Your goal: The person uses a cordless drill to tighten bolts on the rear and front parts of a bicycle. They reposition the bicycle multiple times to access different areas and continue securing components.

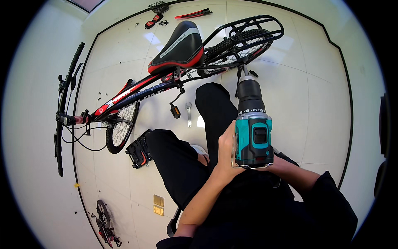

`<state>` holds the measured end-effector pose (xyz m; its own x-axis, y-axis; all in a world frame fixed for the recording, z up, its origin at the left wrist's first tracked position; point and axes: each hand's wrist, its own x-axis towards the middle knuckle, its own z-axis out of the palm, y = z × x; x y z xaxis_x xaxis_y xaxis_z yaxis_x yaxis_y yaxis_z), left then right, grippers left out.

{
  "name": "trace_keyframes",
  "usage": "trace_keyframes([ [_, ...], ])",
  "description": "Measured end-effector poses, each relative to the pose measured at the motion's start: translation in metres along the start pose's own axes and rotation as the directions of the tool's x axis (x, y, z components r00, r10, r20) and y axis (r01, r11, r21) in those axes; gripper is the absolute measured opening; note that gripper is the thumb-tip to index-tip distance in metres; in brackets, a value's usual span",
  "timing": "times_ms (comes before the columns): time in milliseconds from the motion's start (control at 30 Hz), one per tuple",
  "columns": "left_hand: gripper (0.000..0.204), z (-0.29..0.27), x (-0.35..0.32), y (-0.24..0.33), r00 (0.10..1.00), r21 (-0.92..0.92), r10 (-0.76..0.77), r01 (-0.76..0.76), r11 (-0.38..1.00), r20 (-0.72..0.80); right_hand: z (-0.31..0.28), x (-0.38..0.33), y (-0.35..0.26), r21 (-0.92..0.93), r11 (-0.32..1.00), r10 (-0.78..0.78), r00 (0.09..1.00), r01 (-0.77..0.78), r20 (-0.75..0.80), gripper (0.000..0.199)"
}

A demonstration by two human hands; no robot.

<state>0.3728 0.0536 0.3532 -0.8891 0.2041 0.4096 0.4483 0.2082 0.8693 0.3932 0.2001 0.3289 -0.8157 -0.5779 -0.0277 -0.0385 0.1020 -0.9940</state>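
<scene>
While left hand (pixel 226 155) grips, teal drill (pixel 253 133), black-nosed

We seem to be in a bicycle workshop: a mountain bike (pixel 176 50), adjustable wrench (pixel 189 114), tool case (pixel 134 153) and cordless drill (pixel 253 124) suggest it.

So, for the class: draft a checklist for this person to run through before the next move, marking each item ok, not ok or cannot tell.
1. Left hand on the drill: ok, against its left side.
2. Right hand holding firmly: cannot tell; the drill mostly hides it.
3. Trigger clear of fingers: cannot tell; out of sight below the drill.
4. Adjustable wrench put away: not ok, it lies on the floor.
5. Tool case closed: not ok, it is open.
6. Saddle mounted on the bicycle: ok.
</scene>
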Motion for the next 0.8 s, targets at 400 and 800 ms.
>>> trace_keyframes([
  [400, 0.035, -0.006, -0.011, -0.01, 0.999, 0.04, -0.029, 0.03, 0.999, -0.018, 0.001, 0.009, -0.029, 0.089, 0.978, 0.189, 0.982, -0.187, -0.017, 0.053],
  [800, 0.025, -0.104, 0.047, -0.02, 0.774, -0.621, -0.62, 0.423, 0.659, -0.131, 0.0, 0.013, -0.025, -0.395, 0.911, 0.14, 0.99, -0.123, 0.015, 0.048],
])
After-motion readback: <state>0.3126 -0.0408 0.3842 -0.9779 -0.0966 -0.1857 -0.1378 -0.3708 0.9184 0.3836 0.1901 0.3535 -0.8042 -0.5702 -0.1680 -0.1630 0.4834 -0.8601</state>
